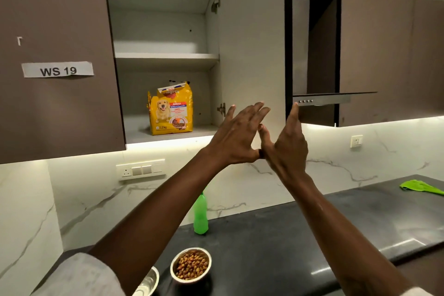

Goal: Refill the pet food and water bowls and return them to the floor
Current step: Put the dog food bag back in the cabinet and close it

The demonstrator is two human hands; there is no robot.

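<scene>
Holding my left hand [236, 134] and right hand [287, 149] before the open cupboard door [252, 43], I have both spread, gripping nothing.

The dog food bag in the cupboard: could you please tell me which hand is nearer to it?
Left. The left hand is raised just right of the dog food bag; the right hand is farther right, beyond the left one.
</scene>
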